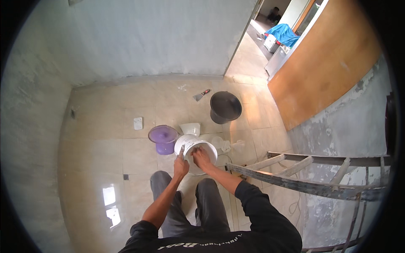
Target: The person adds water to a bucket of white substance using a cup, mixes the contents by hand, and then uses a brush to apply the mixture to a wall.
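A white bucket (pixel 184 142) is tilted toward me in front of my knees, its mouth facing me. My left hand (pixel 181 164) grips the left side of its rim, with one finger or the thumb pointing up along the outside. My right hand (pixel 201 159) reaches into the mouth, fingers curled near the inner wall; what they hold, if anything, is hidden. Just left of the bucket stands a purple tub (pixel 164 139) with a wide rim. Behind it lies a white bag or packet (pixel 190 129).
A black bucket (pixel 225 108) and a putty knife (pixel 201 95) are farther back, and a small white box (pixel 138 123) is at left. Crumpled clear plastic (pixel 226 146) lies right of the white bucket. A ladder (pixel 291 168) juts in from the right, below a wooden door (pixel 325 63).
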`<state>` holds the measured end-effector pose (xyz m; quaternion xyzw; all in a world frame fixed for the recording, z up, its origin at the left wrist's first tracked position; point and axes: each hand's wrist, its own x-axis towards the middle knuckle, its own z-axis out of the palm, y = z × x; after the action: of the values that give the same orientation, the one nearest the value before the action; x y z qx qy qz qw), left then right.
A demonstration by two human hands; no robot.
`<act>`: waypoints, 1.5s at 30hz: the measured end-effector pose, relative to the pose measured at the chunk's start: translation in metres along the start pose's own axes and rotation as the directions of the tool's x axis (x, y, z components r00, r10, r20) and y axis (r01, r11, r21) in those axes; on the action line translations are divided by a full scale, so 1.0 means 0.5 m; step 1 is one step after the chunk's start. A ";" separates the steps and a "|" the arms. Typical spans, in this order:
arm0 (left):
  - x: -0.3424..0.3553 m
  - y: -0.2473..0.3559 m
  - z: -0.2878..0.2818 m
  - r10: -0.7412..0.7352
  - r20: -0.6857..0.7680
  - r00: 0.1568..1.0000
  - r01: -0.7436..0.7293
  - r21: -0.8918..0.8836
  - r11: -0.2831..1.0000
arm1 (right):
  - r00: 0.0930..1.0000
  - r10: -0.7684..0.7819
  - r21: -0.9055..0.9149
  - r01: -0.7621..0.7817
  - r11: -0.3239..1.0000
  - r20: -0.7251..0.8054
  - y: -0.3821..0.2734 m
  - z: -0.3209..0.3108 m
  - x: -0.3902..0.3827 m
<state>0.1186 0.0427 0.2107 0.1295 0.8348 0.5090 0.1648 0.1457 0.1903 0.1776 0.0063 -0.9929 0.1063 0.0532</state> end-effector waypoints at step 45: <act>-0.656 0.721 -0.315 0.320 0.803 0.504 -0.297 -0.186 0.936 | 0.419 0.904 0.294 -0.856 0.425 -0.085 -0.540 -0.787 -0.659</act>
<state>0.3710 -0.0489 0.6470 0.4957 0.6179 0.4205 0.4424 0.5206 0.0099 0.5819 -0.5240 -0.8164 0.2198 0.1028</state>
